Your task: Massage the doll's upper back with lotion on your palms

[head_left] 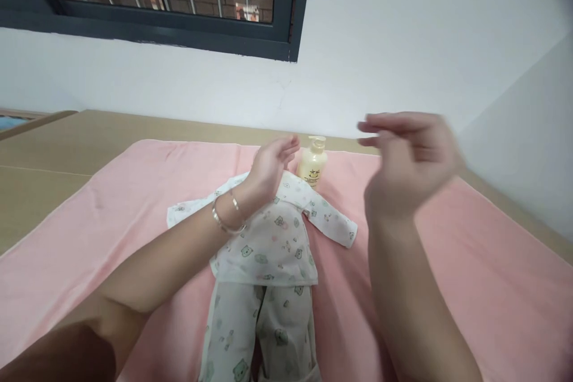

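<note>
White baby clothes, a long-sleeved top (277, 245) and trousers (286, 328) with small green and pink prints, lie spread on a pink cloth (483, 262). My left hand (271, 168), with bracelets on the wrist, is over the neck end of the top, its fingers bent and partly hidden. Just right of it stands a pale yellow pump bottle (312, 162) with dark print. My right hand (409, 161) is raised to the right of the bottle, blurred, with its fingers apart and no object visible in it.
The cloth covers a tan wooden surface (54, 149) that shows at the left and back. Behind stands a white wall (380, 42) with a dark-framed window (286, 36) at the upper left. A bit of something blue (11, 122) shows at the far left edge.
</note>
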The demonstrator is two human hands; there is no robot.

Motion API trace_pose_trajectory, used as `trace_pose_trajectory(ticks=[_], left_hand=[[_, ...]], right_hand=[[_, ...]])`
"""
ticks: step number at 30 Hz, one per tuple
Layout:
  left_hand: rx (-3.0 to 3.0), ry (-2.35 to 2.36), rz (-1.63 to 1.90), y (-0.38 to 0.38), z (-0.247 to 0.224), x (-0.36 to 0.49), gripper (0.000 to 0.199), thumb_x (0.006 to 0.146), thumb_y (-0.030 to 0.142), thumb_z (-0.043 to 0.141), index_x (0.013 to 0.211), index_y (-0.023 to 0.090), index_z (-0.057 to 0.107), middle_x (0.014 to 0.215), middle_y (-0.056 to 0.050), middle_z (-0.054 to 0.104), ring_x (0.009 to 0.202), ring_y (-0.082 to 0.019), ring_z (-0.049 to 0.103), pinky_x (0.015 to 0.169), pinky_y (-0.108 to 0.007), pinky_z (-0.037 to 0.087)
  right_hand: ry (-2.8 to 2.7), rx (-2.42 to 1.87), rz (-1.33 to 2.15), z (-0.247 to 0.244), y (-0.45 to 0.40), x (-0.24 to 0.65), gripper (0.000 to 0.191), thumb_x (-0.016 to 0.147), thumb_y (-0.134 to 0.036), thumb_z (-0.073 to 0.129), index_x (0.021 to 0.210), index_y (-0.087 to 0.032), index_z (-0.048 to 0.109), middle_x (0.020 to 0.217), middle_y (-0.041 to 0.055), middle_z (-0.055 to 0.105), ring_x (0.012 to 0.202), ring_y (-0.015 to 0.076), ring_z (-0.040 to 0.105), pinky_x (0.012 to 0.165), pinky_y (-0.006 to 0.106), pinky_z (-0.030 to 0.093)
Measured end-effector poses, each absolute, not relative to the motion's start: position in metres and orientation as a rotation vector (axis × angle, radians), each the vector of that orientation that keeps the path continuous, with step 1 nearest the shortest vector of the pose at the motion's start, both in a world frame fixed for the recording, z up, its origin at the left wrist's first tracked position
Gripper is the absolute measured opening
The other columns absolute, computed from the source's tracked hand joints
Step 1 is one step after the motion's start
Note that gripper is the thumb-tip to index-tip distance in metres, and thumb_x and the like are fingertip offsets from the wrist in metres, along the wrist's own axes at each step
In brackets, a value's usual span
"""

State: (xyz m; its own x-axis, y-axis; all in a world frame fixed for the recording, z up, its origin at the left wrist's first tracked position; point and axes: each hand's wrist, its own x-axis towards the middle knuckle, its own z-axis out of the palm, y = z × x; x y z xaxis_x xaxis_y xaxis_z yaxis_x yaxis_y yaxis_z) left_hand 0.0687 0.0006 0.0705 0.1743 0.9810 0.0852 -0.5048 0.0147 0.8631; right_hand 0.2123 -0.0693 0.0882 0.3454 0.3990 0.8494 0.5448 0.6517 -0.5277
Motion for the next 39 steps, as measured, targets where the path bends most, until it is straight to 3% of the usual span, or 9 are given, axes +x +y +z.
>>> trace_pose_trajectory(ticks=[4,7,9,15,22,27,31,36,39], left_hand=[[0.668,0.65,1.167,0.029,0.085,0.086,0.055,0.091,0.041,0.055,0.141,0.018,0.056,0.159,-0.015,0.047,0.153,-0.026,0.041,0.127,-0.038,0.034],[0.545,0.546,1.128,0.032,0.093,0.092,0.065,0.092,0.042,0.054,0.153,0.027,0.041,0.169,-0.012,0.032,0.156,-0.027,0.036,0.124,-0.043,0.037],[0.482,0.503,1.108,0.033,0.095,0.095,0.067,0.092,0.043,0.054,0.156,0.028,0.038,0.17,-0.012,0.029,0.157,-0.028,0.035,0.122,-0.044,0.041],[0.402,0.445,1.024,0.035,0.099,0.082,0.068,0.093,0.046,0.05,0.157,0.025,0.037,0.168,-0.015,0.03,0.154,-0.029,0.039,0.118,-0.044,0.045],[0.42,0.346,1.038,0.006,0.115,0.027,0.068,0.092,0.045,0.049,0.155,0.021,0.039,0.161,-0.017,0.042,0.148,-0.03,0.049,0.119,-0.045,0.046],[0.39,0.416,1.048,-0.02,0.123,0.003,0.062,0.093,0.032,0.048,0.153,0.02,0.041,0.152,-0.016,0.054,0.143,-0.026,0.055,0.117,-0.037,0.049],[0.374,0.483,0.983,-0.03,0.125,-0.003,0.06,0.092,0.024,0.047,0.151,0.021,0.042,0.149,-0.015,0.056,0.143,-0.028,0.055,0.12,-0.043,0.047],[0.348,0.416,0.965,-0.039,0.129,-0.008,0.054,0.096,0.022,0.042,0.15,0.022,0.042,0.157,-0.012,0.048,0.149,-0.033,0.046,0.12,-0.053,0.043],[0.331,0.387,1.006,-0.044,0.134,-0.014,0.051,0.1,0.022,0.033,0.15,0.022,0.042,0.159,-0.009,0.046,0.15,-0.032,0.044,0.119,-0.051,0.042]], right_hand=[[-1.621,-1.266,-0.071,0.072,-0.027,0.215,0.048,0.085,-0.017,0.047,0.131,-0.022,0.061,0.147,0.0128,0.06,0.143,0.0299,0.051,0.115,0.056,0.048],[-1.946,-1.515,-0.029,0.055,-0.005,0.217,0.075,0.086,-0.015,0.042,0.159,-0.012,0.03,0.168,0.0163,0.032,0.16,0.0307,0.019,0.129,0.064,0.021],[-1.998,-1.573,-0.004,0.045,0.002,0.217,0.08,0.086,-0.013,0.04,0.162,-0.005,0.018,0.169,0.0206,0.026,0.161,0.0316,0.014,0.13,0.065,0.016],[-2.061,-1.689,-0.126,0.039,0.004,0.216,0.078,0.085,-0.01,0.04,0.159,0.006,0.022,0.167,0.0261,0.027,0.159,0.0349,0.022,0.13,0.058,0.023],[-2.006,-1.759,-0.332,0.046,0.002,0.207,0.065,0.091,-0.016,0.04,0.153,0.002,0.042,0.154,0.0253,0.046,0.145,0.0374,0.042,0.125,0.059,0.031],[-1.953,-1.806,-0.399,0.036,0.008,0.191,0.069,0.089,-0.019,0.044,0.154,0.001,0.038,0.158,0.0256,0.042,0.151,0.0378,0.033,0.126,0.063,0.024],[-1.895,-1.884,-0.396,0.033,0.006,0.179,0.074,0.088,-0.024,0.048,0.156,0.003,0.032,0.163,0.0264,0.033,0.156,0.0386,0.025,0.123,0.057,0.036],[-1.816,-1.968,-0.335,0.043,0.004,0.175,0.069,0.086,-0.027,0.05,0.151,-0.005,0.043,0.161,0.0238,0.039,0.151,0.0388,0.036,0.112,0.055,0.048],[-1.813,-1.943,-0.386,0.044,0.006,0.18,0.066,0.085,-0.023,0.046,0.149,-0.007,0.045,0.156,0.0238,0.046,0.148,0.0374,0.042,0.118,0.061,0.039]])
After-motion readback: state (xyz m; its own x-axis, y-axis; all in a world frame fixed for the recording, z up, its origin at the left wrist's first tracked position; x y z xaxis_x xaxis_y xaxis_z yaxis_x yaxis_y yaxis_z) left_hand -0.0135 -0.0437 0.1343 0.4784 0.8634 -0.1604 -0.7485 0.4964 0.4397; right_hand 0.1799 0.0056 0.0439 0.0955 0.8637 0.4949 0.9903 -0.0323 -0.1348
